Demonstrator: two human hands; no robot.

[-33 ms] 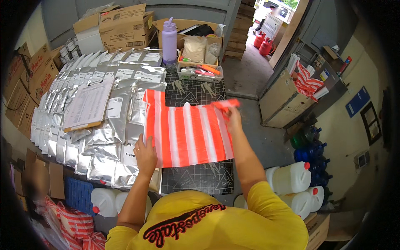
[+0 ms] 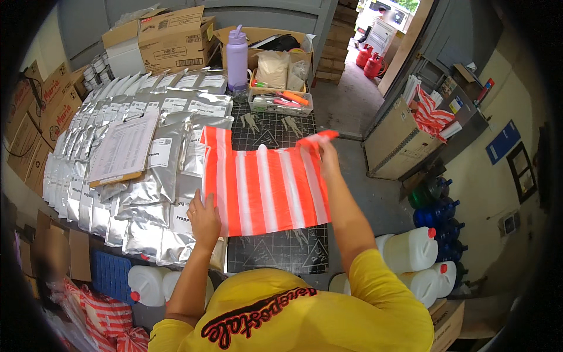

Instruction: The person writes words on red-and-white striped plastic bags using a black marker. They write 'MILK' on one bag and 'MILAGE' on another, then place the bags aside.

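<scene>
A red-and-white striped plastic carrier bag [image 2: 270, 190] lies spread out over the black patterned tabletop [image 2: 275, 253], its two handles pointing away from me. Along its left edge rests my left hand [image 2: 204, 220], fingers apart and flat against the plastic. My right hand [image 2: 329, 159] is closed at the upper right corner, holding the right handle, which is lifted and folds over; its fingertips are partly hidden. Just left of the bag, silver pouches [image 2: 149, 202] with white labels cover the table, and a clipboard [image 2: 124, 146] with a sheet of paper lies on them.
Behind the bag stand a lilac bottle [image 2: 237, 61] and a clear tray of markers [image 2: 280, 103]. Cardboard boxes [image 2: 173, 41] line the back. White jerrycans [image 2: 409, 251] sit on the right floor, near blue water bottles [image 2: 438, 223]. A doorway opens at the far right.
The right handle has been raised and spread a little wider by my right hand. My left hand stays at the bag's left edge.
</scene>
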